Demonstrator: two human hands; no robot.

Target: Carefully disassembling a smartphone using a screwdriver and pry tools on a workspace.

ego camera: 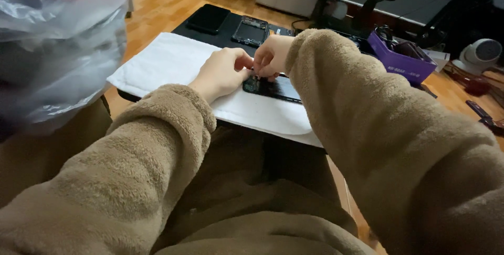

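An opened dark phone body lies on a white towel spread over a low black surface. My left hand rests on the towel with its fingertips at the phone's left end. My right hand is pinched together just above the same end, fingers closed on something too small to make out. Both arms are in fuzzy tan sleeves.
Two more dark phone parts, a flat panel and an open shell, lie behind the towel. A purple box with tools stands at the right. A clear plastic bag fills the left foreground. Wooden floor surrounds the surface.
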